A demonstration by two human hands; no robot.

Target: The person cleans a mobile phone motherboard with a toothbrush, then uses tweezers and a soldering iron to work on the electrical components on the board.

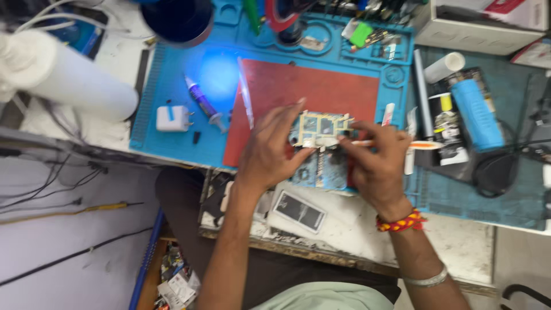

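Head view: my left hand [270, 150] pinches the circuit board [321, 130] by its left edge above the red mat [310, 92]; my right hand [376, 163] grips a white-and-orange tool [402, 144], tip at the board, over the bench [373, 229].

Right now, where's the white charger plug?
In the head view, the white plug lies on the blue mat, left of the red pad and the left hand, beside the purple syringe.

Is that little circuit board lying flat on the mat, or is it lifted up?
Lifted. The left hand grips the circuit board by its edge above the red mat, while the right hand brings an orange-handled tool to it.
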